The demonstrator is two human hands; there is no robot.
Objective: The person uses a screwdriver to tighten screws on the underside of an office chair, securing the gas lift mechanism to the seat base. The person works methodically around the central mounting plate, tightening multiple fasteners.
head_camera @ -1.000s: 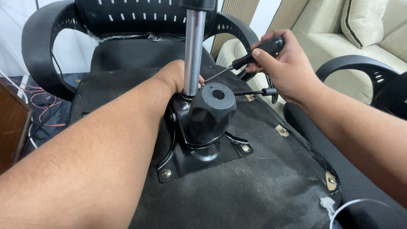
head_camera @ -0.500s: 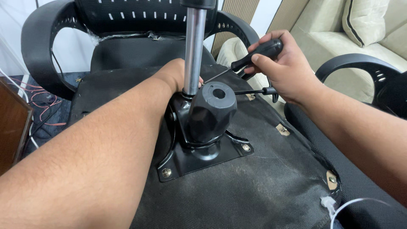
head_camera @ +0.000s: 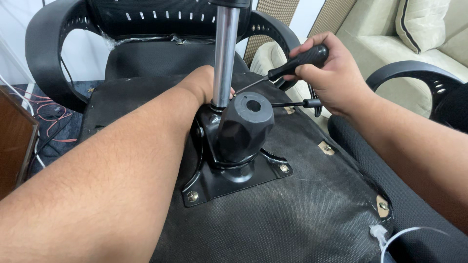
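An upturned office chair seat (head_camera: 302, 209) shows its black fabric underside. A black metal tilt mechanism (head_camera: 239, 141) is bolted to it, and a chrome gas cylinder (head_camera: 225, 53) rises from the mechanism. My left hand (head_camera: 202, 85) reaches behind the cylinder's base; its fingers are mostly hidden there. My right hand (head_camera: 331, 73) grips the black handle of a screwdriver (head_camera: 297, 61). The shaft slants down and left, with its tip at the far side of the mechanism, close to my left fingers. A thin black lever (head_camera: 297, 103) sticks out to the right under my right hand.
A second black chair with a mesh back and armrests (head_camera: 161, 29) stands behind the seat. A beige sofa with a cushion (head_camera: 414, 34) is at the right. Red and white wires (head_camera: 46, 117) lie on the floor by a brown wooden panel (head_camera: 14, 141) at left. A white cable tie (head_camera: 395, 236) lies at lower right.
My right hand has shifted slightly with the screwdriver, its handle tilting a little. My left arm and the mechanism have stayed in place.
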